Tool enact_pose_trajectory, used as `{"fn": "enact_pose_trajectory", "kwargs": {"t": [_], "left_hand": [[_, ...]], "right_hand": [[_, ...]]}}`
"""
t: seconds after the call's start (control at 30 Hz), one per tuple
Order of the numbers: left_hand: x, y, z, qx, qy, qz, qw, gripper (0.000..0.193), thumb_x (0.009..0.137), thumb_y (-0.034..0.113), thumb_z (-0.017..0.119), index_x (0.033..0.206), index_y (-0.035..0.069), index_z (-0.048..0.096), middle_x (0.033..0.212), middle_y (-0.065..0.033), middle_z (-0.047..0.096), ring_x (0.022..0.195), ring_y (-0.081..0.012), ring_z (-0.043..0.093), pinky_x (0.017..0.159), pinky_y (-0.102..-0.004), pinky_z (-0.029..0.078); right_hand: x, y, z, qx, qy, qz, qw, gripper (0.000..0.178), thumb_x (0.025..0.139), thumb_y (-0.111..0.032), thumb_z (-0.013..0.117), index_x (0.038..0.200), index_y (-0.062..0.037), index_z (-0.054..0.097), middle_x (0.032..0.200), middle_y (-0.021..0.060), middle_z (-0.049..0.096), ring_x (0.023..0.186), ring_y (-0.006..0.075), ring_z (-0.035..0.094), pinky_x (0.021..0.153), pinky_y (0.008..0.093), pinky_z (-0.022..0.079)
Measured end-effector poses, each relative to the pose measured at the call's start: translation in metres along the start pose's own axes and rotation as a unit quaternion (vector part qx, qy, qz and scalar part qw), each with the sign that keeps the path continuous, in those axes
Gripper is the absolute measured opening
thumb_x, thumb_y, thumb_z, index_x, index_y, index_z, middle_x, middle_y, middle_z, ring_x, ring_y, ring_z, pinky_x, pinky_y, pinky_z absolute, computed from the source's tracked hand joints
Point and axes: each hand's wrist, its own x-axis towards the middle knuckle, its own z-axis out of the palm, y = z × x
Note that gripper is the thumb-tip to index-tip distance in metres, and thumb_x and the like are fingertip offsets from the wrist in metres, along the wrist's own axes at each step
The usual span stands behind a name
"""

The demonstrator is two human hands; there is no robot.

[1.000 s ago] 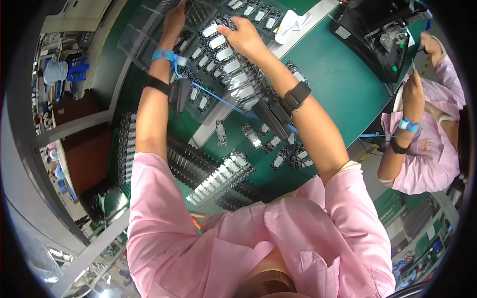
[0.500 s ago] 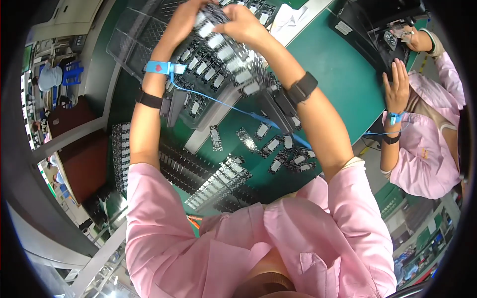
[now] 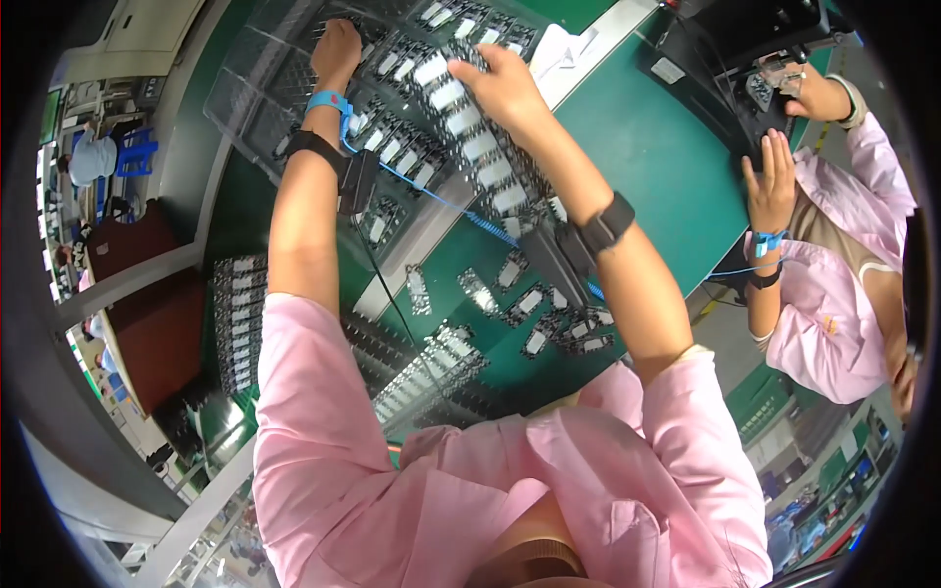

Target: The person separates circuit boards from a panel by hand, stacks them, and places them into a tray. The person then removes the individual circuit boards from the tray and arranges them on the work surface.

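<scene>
bright, even light falls on the table (image 3: 647, 147), with glints on the tray (image 3: 230, 103) and a board (image 3: 477, 292). toward the rim, straight edges such as the post (image 3: 44, 343) bend strongly and detail turns soft, before black fills the corners.

A green surface (image 3: 652, 137) spreads across the middle and upper right of the frame, crossed by a pale strip (image 3: 618, 29) that runs diagonally up to the top edge. At upper left stands a cream cabinet (image 3: 137, 34), with a blue stool (image 3: 135, 155) lower down (small and far off, its legs hard to make out). A grey metal frame (image 3: 127, 277) cuts through the left side, and a red-brown panel (image 3: 162, 338) shows below its crossbar. Grey floor (image 3: 723, 328) appears at right. Crowded workstations (image 3: 833, 480) blur together at lower right, and a bright glare shines at lower left.
</scene>
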Motion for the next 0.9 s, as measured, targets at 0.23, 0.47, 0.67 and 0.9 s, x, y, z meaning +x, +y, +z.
{"fn": "enact_pose_trajectory", "kwargs": {"t": [0.23, 0.47, 0.67, 0.9], "left_hand": [[-0.012, 0.004, -0.021, 0.219, 0.083, 0.054, 0.971, 0.034, 0.085, 0.031, 0.034, 0.112, 0.013, 0.043, 0.111, -0.0147, 0.043, 0.097, -0.0348, 0.04, 0.077, -0.0505, 0.028], [-0.075, 0.185, -0.096, -0.299, -0.184, -0.014, 0.936, 0.04, 0.087, 0.033, 0.04, 0.075, -0.003, 0.053, 0.062, -0.0095, 0.052, 0.06, -0.0224, 0.05, 0.055, -0.0332, 0.038], [-0.076, 0.171, -0.121, -0.075, -0.007, 0.149, 0.986, 0.043, 0.087, 0.034, 0.037, 0.07, -0.003, 0.051, 0.061, -0.0075, 0.05, 0.059, -0.0181, 0.049, 0.054, -0.0314, 0.038], [-0.048, 0.123, -0.104, -0.558, -0.347, 0.165, 0.736, 0.041, 0.087, 0.034, 0.038, 0.07, -0.002, 0.05, 0.06, -0.0083, 0.049, 0.06, -0.0188, 0.048, 0.056, -0.0324, 0.038]], "right_hand": [[-0.023, 0.001, -0.017, 0.069, -0.008, 0.042, 0.997, 0.027, 0.078, -0.02, 0.057, 0.091, 0.0039, 0.054, 0.077, 0.0053, 0.058, 0.065, 0.0128, 0.053, 0.059, 0.028, 0.044], [0.005, -0.04, -0.022, -0.163, -0.026, 0.08, 0.983, 0.034, 0.078, -0.024, 0.055, 0.094, 0.0058, 0.052, 0.083, 0.0093, 0.059, 0.072, 0.0168, 0.056, 0.064, 0.0299, 0.044], [0.005, -0.073, -0.004, -0.042, -0.068, 0.006, 0.997, 0.024, 0.069, -0.017, 0.058, 0.081, 0.0036, 0.053, 0.073, 0.0203, 0.057, 0.07, 0.0312, 0.056, 0.063, 0.0345, 0.043], [0.008, -0.051, 0.004, -0.074, -0.023, -0.106, 0.991, 0.032, 0.076, -0.03, 0.053, 0.087, 0.0002, 0.056, 0.08, 0.0204, 0.058, 0.08, 0.0341, 0.055, 0.07, 0.0388, 0.043]]}}
